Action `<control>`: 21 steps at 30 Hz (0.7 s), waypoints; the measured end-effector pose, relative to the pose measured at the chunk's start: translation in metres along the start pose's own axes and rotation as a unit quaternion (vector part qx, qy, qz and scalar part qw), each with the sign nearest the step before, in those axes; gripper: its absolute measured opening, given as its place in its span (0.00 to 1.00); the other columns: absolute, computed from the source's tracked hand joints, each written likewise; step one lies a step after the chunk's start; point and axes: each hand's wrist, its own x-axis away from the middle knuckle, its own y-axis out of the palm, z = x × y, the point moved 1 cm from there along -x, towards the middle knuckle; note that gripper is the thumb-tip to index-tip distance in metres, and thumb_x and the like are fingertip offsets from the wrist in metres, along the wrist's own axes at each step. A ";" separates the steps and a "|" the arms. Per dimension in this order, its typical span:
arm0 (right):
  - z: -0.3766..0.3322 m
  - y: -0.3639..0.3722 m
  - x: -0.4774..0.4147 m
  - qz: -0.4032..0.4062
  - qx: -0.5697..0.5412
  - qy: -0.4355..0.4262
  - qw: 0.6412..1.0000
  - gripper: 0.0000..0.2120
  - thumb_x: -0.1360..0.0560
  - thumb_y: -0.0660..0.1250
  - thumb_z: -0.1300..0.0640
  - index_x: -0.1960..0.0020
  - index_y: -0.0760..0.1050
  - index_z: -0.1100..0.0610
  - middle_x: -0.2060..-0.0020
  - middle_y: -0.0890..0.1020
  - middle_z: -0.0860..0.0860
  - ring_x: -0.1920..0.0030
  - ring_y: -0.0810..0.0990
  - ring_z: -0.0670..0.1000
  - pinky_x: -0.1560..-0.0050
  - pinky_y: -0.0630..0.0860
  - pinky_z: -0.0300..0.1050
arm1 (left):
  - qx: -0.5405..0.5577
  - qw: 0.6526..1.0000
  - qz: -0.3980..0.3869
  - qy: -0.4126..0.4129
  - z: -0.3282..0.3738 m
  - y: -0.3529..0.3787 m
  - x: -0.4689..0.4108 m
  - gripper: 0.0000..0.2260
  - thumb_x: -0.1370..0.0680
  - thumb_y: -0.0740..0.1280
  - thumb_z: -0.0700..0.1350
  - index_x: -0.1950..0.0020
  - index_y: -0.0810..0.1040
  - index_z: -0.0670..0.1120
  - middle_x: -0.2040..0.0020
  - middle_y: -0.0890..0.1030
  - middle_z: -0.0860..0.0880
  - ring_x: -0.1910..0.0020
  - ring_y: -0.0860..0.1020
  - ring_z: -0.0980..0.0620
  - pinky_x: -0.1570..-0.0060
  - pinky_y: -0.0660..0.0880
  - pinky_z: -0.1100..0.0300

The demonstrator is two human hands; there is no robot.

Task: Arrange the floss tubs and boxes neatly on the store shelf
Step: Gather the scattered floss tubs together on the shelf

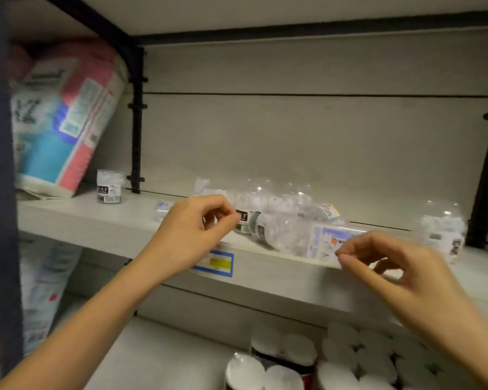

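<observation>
Clear floss tubs and boxes lie jumbled on the pale shelf. One tub stands upright at the left, alone. A small box lies flat beside my left hand, whose fingers are loosely curled and hold nothing, just left of a tub lying on its side. A row of clear tubs stands at the back. A blue-labelled floss box lies tilted at the shelf's front edge; my right hand has thumb and finger pinched at its lower corner. Another tub stands at the far right.
A big pink and blue paper-roll pack leans at the shelf's left end beyond a black upright. A blue and yellow price tag is stuck on the shelf's front. White rolls fill the lower shelf at the right.
</observation>
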 end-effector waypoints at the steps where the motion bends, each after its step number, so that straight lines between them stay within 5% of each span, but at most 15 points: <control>1: -0.009 0.011 -0.006 0.006 0.005 0.000 1.000 0.06 0.30 0.72 0.56 0.64 0.79 0.47 0.66 0.82 0.39 0.63 0.79 0.40 0.65 0.71 0.28 | -0.001 1.000 -0.005 0.000 -0.012 -0.008 -0.003 0.05 0.25 0.67 0.45 0.60 0.81 0.48 0.65 0.80 0.52 0.67 0.74 0.56 0.67 0.68 0.69; 6: -0.058 0.069 -0.054 0.022 0.071 0.008 0.997 0.03 0.29 0.67 0.51 0.59 0.79 0.47 0.67 0.82 0.41 0.60 0.78 0.39 0.61 0.72 0.31 | -0.013 0.999 -0.018 0.038 -0.069 -0.046 -0.029 0.05 0.25 0.68 0.46 0.58 0.81 0.47 0.67 0.79 0.56 0.69 0.71 0.55 0.65 0.70 0.60; 9: -0.070 0.095 -0.092 0.020 0.130 0.033 0.991 0.05 0.27 0.64 0.49 0.52 0.78 0.44 0.59 0.81 0.39 0.59 0.78 0.39 0.55 0.75 0.36 | -0.026 0.997 -0.041 0.064 -0.092 -0.059 -0.048 0.05 0.25 0.67 0.47 0.53 0.80 0.48 0.63 0.77 0.58 0.64 0.73 0.55 0.62 0.70 0.61; 13: -0.064 0.098 -0.123 -0.057 0.271 0.121 0.953 0.18 0.26 0.64 0.46 0.38 0.73 0.50 0.41 0.79 0.46 0.43 0.76 0.49 0.42 0.74 0.48 | -0.032 0.992 -0.104 0.066 -0.105 -0.053 -0.077 0.15 0.25 0.66 0.52 0.41 0.75 0.49 0.45 0.77 0.54 0.51 0.74 0.55 0.54 0.69 0.62; 16: -0.061 0.086 -0.128 -0.105 0.336 0.168 0.921 0.21 0.26 0.64 0.46 0.35 0.71 0.53 0.38 0.77 0.50 0.40 0.76 0.52 0.40 0.72 0.49 | -0.027 0.981 -0.185 0.050 -0.109 -0.040 -0.093 0.24 0.26 0.65 0.57 0.34 0.71 0.48 0.36 0.74 0.51 0.42 0.73 0.53 0.46 0.68 0.61; 21: -0.062 0.080 -0.129 -0.248 0.331 0.252 0.875 0.29 0.29 0.69 0.44 0.33 0.68 0.54 0.36 0.75 0.50 0.39 0.75 0.51 0.36 0.70 0.46 | -0.031 0.959 -0.280 0.012 -0.109 -0.024 -0.108 0.32 0.29 0.67 0.61 0.32 0.69 0.44 0.34 0.74 0.46 0.38 0.73 0.48 0.37 0.70 0.54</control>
